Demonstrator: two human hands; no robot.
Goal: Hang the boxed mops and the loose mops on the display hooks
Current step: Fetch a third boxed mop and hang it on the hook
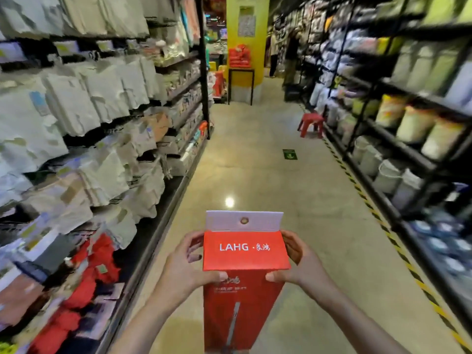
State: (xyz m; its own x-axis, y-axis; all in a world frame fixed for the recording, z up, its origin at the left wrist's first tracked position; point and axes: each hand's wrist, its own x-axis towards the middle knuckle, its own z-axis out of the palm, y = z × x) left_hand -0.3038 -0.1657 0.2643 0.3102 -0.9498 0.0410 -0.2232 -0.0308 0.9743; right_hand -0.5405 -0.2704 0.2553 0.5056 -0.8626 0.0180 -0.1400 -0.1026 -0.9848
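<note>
Head view: a red boxed mop is held upright over the aisle floor. Left hand and right hand fingers are closed on its opposite sides, thumbs on the front. The white hang tab stands above the fingers.

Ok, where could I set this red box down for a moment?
The floor between the shelf rows is bare, from your hands up to the red stool. Left shelves and right shelves look packed. Both hands, left hand and right hand, hold the red box.
</note>
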